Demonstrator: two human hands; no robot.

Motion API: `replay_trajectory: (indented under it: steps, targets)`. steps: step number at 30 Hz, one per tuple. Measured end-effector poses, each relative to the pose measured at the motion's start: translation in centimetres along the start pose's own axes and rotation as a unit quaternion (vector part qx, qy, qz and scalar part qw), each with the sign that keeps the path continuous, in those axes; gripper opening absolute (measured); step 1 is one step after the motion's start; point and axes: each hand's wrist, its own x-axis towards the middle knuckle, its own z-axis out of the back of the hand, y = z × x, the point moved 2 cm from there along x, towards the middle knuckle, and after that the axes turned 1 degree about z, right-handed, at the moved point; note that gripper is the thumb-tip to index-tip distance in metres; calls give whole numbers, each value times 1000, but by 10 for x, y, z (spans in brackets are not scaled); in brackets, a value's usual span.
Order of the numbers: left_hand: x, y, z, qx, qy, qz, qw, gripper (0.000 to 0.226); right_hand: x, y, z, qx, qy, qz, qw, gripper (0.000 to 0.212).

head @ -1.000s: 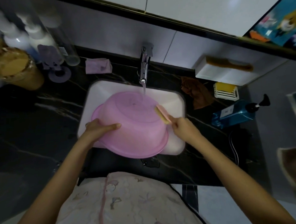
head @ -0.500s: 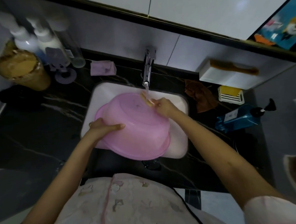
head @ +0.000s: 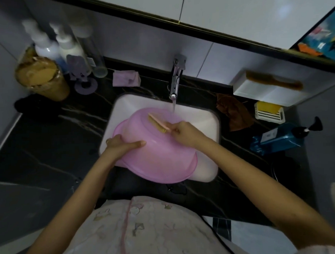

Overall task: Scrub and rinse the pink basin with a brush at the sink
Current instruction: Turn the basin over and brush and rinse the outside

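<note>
water runs from the tap in a thin stream and lands at the far edge of the pink basin. the basin lies upside down and tilted over the white sink, base turned up. its near rim hangs out past the sink's front edge, above the dark bench. the left hand grips the basin at its near-left side, fingers wrapped at the rim and thumb laid along the wall. the right hand pinches the handle of the pink brush, whose tan bristles lie on the base toward its far side, just short of the stream.

from where i stand this is the scrubbing of the underside. to do it well, i'd go with short overlapping strokes across the base and then down the wall, with the bristles pressed flat rather than on an edge. wet plastic looks slippery, so the left hand's grip has to take the push of each stroke. turning the basin bit by bit under the stream would rinse each patch as it's scrubbed. tipping the near rim back toward the sink should stop runoff dripping onto the bench and the person's front.
</note>
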Motion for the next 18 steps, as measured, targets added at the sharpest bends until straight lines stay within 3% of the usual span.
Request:
replay_trajectory:
  steps: [4,8,13,15,18]
  targets:
    - [-4,9,-5,1,1,0,1000,148,-65,16,-11,-53,-18,46,997,47]
    - [-4,18,-10,-33,15,5,999,145,-127,-14,-27,-81,-33,33,996,57]
    - [-1,15,-16,-17,0,-2,1000,142,-123,-28,-50,42,-175,-66,981,54]
    - [-1,11,-18,-13,-1,2,1000,140,-114,-2,-75,70,-192,-38,978,54]
    - [-1,9,-22,2,6,9,1000,130,-127,14,-114,6,-191,42,981,56]
